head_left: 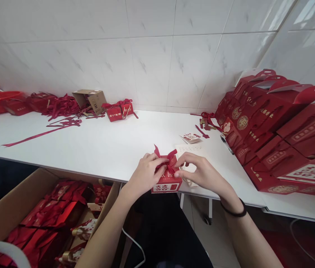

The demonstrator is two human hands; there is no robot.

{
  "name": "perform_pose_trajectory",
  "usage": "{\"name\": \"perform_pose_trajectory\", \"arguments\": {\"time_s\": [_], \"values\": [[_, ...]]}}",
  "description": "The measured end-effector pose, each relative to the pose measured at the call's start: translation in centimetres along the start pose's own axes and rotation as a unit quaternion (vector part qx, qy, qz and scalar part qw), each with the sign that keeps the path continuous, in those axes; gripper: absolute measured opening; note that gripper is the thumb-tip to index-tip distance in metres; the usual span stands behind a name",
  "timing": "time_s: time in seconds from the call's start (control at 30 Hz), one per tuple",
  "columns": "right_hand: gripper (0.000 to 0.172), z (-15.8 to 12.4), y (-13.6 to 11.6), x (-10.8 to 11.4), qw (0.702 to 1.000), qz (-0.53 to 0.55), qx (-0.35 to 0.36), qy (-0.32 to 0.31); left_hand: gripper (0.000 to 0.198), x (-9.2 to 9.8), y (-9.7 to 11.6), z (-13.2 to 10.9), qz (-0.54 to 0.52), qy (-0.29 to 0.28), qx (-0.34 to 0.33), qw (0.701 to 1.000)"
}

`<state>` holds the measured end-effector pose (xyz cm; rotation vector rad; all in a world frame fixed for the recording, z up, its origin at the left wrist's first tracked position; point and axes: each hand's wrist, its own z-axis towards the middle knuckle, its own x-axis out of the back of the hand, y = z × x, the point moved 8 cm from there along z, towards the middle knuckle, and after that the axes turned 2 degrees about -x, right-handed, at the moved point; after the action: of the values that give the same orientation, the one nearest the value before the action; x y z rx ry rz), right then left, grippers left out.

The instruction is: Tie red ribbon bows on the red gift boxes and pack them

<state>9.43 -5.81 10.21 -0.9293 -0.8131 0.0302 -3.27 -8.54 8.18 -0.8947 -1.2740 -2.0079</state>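
Observation:
A small red box [166, 186] with a white printed panel sits at the table's front edge, a red ribbon bow [169, 155] on its top. My left hand [149, 172] lies against the box's left side, its fingers closed on the ribbon. On the right, my right hand [198, 169] curves beside the bow, thumb and index finger apart, with the fingertips close to the ribbon and nothing visible between them. Pale paper [193, 150] lies partly under my right hand. Behind it is a folded printed card [191, 138].
Stacked red gift boxes [269, 123] fill the table's right side, a pen [226, 144] beside them. At the back left are a red box [119, 111], a cardboard box [97, 102] and ribbons [62, 106]. A carton [12, 201] of red boxes stands below left.

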Motion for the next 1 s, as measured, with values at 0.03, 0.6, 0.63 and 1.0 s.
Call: {"name": "perform_pose_trajectory", "arguments": {"time_s": [0.03, 0.6, 0.63, 1.0], "values": [[0.012, -0.6, -0.4, -0.3, 1.0, -0.009, 0.003, -0.009, 0.026, 0.1, 0.0, 0.0, 0.002, 0.007, 0.001, 1.0], [0.015, -0.3, 0.9, -2.1, 0.986, -0.082, -0.031, 0.141, 0.027, 0.3, 0.1, -0.3, 0.063, 0.032, -0.007, 0.997], [0.017, -0.2, 0.9, -2.1, 0.986, -0.094, -0.034, 0.137, 0.027, 0.3, 0.1, -0.3, 0.063, 0.032, -0.006, 0.997], [0.02, -0.1, 0.3, -1.7, 0.946, -0.297, -0.061, 0.115, 0.027, 0.4, 0.1, -0.2, 0.038, 0.029, 0.006, 0.999]]}}
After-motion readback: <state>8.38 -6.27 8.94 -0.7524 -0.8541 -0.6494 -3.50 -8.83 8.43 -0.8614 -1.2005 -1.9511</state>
